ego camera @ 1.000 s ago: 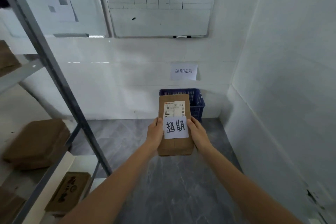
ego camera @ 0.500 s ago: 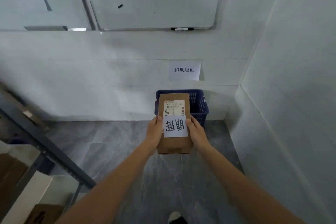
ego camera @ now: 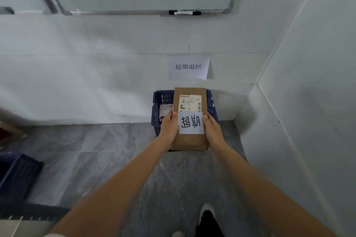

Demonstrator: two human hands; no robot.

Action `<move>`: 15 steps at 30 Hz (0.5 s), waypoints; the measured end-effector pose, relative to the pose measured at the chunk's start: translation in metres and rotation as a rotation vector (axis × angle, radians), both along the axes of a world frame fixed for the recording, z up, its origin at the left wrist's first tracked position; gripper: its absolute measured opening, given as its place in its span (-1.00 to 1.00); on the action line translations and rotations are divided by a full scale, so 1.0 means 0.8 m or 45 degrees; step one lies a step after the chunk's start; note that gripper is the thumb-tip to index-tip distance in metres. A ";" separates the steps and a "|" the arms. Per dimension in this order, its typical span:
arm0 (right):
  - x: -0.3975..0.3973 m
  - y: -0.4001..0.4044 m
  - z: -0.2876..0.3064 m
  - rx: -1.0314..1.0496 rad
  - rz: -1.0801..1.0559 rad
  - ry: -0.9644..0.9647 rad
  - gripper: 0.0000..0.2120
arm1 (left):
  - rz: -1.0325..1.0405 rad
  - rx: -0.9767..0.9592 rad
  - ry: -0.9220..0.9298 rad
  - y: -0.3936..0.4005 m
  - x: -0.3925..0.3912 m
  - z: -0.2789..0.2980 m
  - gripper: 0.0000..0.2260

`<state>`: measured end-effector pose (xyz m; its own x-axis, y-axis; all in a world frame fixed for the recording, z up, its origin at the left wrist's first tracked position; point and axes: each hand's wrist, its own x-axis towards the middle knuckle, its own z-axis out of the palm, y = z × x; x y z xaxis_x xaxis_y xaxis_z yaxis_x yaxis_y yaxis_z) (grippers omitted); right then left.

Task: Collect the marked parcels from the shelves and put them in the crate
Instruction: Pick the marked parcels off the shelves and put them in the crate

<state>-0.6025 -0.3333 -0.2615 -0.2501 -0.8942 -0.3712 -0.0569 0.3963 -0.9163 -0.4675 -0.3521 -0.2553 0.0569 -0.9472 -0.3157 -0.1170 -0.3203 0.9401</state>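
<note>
Above the dark blue slatted plastic crate (ego camera: pixel 211 105) against the white wall, a brown cardboard parcel (ego camera: pixel 189 141) with a handwritten white paper mark is clasped on its long sides by the left hand (ego camera: pixel 169 128) and right hand (ego camera: pixel 212 131), each grip holding it level, probably for lowering in; a white-labelled packet (ego camera: pixel 165 110) already lies inside

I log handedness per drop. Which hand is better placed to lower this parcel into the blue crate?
Neither: left hand and right hand grip the parcel symmetrically, centred before the crate.
</note>
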 end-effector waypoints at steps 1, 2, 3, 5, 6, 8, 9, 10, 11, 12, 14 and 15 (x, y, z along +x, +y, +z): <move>-0.008 -0.017 -0.005 0.014 -0.014 -0.008 -0.59 | 0.000 0.016 0.001 -0.017 -0.008 -0.005 -0.69; -0.017 -0.035 -0.011 0.021 -0.023 -0.016 -0.60 | 0.002 0.028 0.004 -0.035 -0.016 -0.010 -0.70; -0.026 -0.053 -0.015 0.023 -0.023 -0.023 -0.62 | 0.004 0.039 0.011 -0.052 -0.025 -0.016 -0.71; -0.047 -0.093 -0.028 0.027 -0.009 -0.037 -0.65 | 0.018 0.066 0.038 -0.087 -0.044 -0.026 -0.73; -0.057 -0.114 -0.034 0.034 -0.002 -0.044 -0.65 | 0.013 0.091 0.031 -0.107 -0.053 -0.032 -0.73; -0.075 -0.152 -0.047 0.055 0.003 -0.042 -0.65 | -0.001 0.126 -0.003 -0.146 -0.069 -0.045 -0.73; -0.087 -0.176 -0.056 0.074 0.004 -0.045 -0.65 | 0.006 0.135 -0.018 -0.171 -0.082 -0.051 -0.72; -0.096 -0.194 -0.065 0.089 0.002 -0.049 -0.66 | -0.001 0.140 -0.036 -0.190 -0.092 -0.057 -0.72; -0.102 -0.208 -0.071 0.100 -0.002 -0.054 -0.67 | -0.005 0.142 -0.054 -0.201 -0.099 -0.060 -0.73; -0.112 -0.230 -0.080 0.126 0.003 -0.058 -0.68 | 0.002 0.146 -0.053 -0.221 -0.109 -0.067 -0.75; -0.128 -0.270 -0.100 0.167 0.028 -0.055 -0.69 | 0.036 0.184 -0.054 -0.257 -0.126 -0.087 -0.79; -0.134 -0.285 -0.111 0.184 0.037 -0.049 -0.70 | 0.059 0.211 -0.070 -0.274 -0.132 -0.102 -0.78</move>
<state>-0.7093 -0.5615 -0.3507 -0.2080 -0.8374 -0.5054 -0.0358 0.5229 -0.8517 -0.5732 -0.5709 -0.3373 0.1205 -0.8785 -0.4622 -0.1486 -0.4764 0.8666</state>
